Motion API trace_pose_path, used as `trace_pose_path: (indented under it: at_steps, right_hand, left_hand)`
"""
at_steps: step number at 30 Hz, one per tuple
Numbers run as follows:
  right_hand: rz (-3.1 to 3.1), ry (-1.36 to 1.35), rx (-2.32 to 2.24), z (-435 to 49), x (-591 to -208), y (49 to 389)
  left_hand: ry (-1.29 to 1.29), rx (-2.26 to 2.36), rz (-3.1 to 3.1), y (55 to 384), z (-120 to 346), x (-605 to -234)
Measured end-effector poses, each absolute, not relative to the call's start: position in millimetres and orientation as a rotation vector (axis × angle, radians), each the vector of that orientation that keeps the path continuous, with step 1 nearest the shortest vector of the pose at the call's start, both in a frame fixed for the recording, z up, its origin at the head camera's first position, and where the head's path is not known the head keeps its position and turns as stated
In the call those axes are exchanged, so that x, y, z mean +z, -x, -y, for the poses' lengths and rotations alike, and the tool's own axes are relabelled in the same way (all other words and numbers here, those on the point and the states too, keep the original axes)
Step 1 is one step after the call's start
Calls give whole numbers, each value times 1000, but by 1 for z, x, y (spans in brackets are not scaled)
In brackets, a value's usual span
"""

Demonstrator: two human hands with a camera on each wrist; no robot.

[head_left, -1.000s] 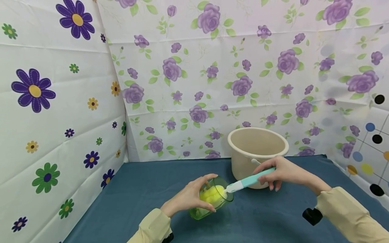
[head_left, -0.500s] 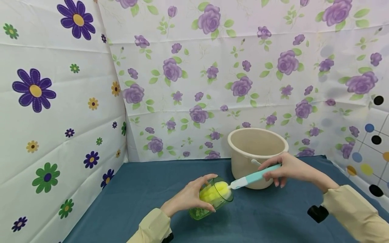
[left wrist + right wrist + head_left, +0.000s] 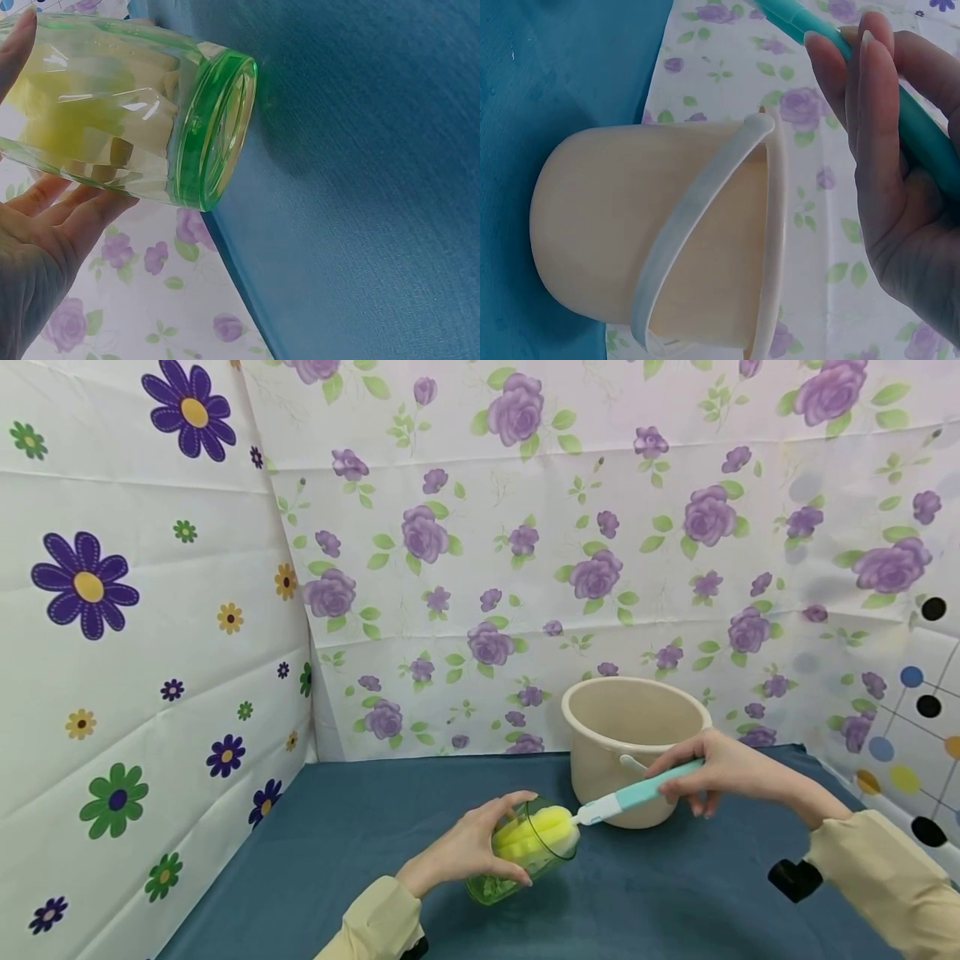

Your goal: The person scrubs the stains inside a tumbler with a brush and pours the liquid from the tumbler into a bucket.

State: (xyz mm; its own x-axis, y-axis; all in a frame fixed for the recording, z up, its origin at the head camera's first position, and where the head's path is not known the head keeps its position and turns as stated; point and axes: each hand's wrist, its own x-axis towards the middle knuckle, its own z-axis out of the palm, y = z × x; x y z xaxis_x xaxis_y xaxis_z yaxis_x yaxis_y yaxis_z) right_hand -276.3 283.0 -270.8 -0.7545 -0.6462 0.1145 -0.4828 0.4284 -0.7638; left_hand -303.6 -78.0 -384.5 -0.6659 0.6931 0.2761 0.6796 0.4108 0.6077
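My left hand (image 3: 467, 846) grips a clear green glass (image 3: 487, 888) from its left side, thumb below and fingers over the top. The glass is tilted, its mouth to the upper right; its green base (image 3: 217, 127) shows in the left wrist view. A bottle brush with a yellow sponge head (image 3: 551, 828) has most of that head inside the glass, the tip near the rim. My right hand (image 3: 726, 770) pinches the brush by its turquoise handle (image 3: 637, 793); the right wrist view shows the fingers around that handle (image 3: 922, 131).
A cream bucket (image 3: 600, 768) stands on the dark blue cloth (image 3: 360, 827) behind the hands, its pale carrying handle (image 3: 697, 202) hanging down. Flowered sheets (image 3: 465, 568) close off the back and sides.
My right hand has moved up and right, drawing the brush partly out of the glass. My left hand and the glass have stayed nearly still.
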Motion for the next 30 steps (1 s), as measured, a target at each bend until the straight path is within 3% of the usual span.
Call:
trace_pose_path:
  at_steps: [30]
  right_hand:
    - [-2510,1019,-1209,-288,-262,276]
  left_hand:
    - [-1276,1118,-2624,305,80,-384]
